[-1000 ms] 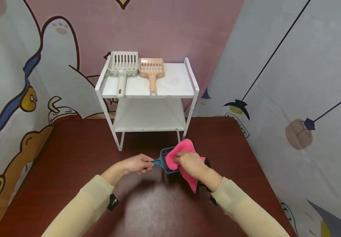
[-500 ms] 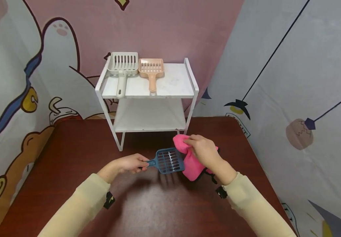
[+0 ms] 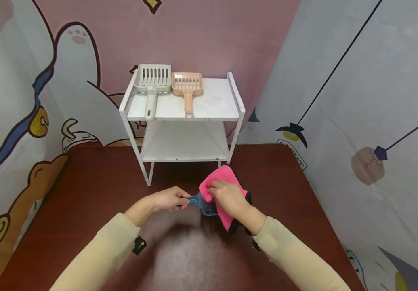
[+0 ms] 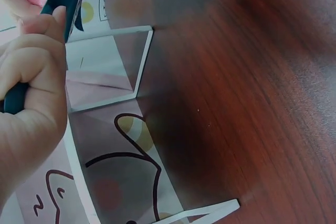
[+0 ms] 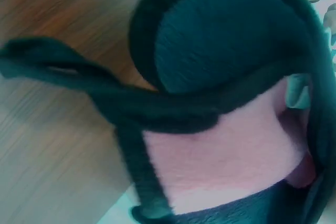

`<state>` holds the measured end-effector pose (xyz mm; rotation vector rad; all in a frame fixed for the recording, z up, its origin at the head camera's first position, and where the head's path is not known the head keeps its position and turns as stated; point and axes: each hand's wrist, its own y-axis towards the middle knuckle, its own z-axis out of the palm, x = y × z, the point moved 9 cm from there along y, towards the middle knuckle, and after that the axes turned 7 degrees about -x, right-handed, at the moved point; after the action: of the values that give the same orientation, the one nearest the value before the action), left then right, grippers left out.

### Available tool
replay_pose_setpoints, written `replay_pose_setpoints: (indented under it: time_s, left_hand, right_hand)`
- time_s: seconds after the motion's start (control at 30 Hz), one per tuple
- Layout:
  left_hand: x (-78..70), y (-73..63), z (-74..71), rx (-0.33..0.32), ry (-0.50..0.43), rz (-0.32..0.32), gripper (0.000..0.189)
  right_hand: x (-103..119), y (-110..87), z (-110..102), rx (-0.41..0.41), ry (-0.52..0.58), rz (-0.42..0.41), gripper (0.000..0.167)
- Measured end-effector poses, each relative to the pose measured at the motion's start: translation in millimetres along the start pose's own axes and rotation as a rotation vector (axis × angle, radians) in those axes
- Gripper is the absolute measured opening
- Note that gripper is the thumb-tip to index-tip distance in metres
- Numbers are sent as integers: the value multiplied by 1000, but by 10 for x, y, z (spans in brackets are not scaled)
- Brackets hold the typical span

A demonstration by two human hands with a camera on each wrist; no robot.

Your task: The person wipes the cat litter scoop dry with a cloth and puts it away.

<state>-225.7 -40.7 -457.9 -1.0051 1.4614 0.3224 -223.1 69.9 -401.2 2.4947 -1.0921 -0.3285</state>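
Note:
My left hand (image 3: 166, 199) grips the handle of a blue slotted litter scoop (image 3: 210, 209), held above the brown table. In the left wrist view, curled fingers (image 4: 34, 72) wrap the scoop's handle (image 4: 16, 98). A pink cloth (image 3: 220, 174) with dark edging is bunched in my right hand (image 3: 229, 197) and lies over most of the scoop's head, hiding its slots. Filling the right wrist view, the same cloth (image 5: 220, 153) shows a dark teal underside and a hanging loop; the right hand is mostly hidden there.
Behind the hands stands a white two-tier rack (image 3: 214, 101). Its top shelf bears a white litter scoop (image 3: 153, 79) and a peach litter scoop (image 3: 187, 85). The brown table (image 3: 96, 173) meets printed walls at the back and sides.
The right hand first drew the cloth rightward off the scoop, baring its slots, then brought it back left over the head. The left hand kept its grip, shifting slightly.

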Motion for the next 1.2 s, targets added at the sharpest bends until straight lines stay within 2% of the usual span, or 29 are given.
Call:
replay_pose_setpoints:
  time_s: [0.1, 0.27, 0.33, 0.5, 0.6, 0.67, 0.77, 0.83, 0.9, 1.03, 1.2]
  left_hand:
    - [7, -2, 6, -12, 8, -6, 20]
    - [46, -13, -22, -26, 18, -13, 19]
    - [80, -22, -53, -37, 41, -21, 20]
    - [121, -35, -132, -98, 155, -10, 24]
    - [87, -35, -172, -154, 250, 25, 29]
    - [57, -36, -203, -196, 324, 51, 31]
    - [56, -23, -237, -245, 369, 63, 32]
    - [64, -7, -235, -256, 367, 75, 33]
    - [96, 22, -217, -254, 318, 71, 30]
    - [99, 81, -152, -224, 238, 110, 25]
    - [132, 81, -134, -192, 114, 86, 31]
  right_hand:
    - [-75, -62, 36, 39, -40, 31, 18]
    - [-257, -135, -14, 23, -64, 50, 22]
    - [-386, -171, -17, 33, -72, 85, 23]
    - [-742, -270, -25, 96, -75, 219, 24]
    - [-855, -269, -116, 74, -16, 276, 23]
    - [-876, -233, -211, 23, 24, 294, 23]
    - [-810, -156, -346, -59, 60, 291, 23]
    - [-690, -100, -396, -92, 88, 264, 25]
    - [-518, -54, -403, -105, 109, 211, 26]
    - [-190, -34, -338, -127, 117, 92, 26]
    - [-73, -99, -283, -214, 103, 59, 26]
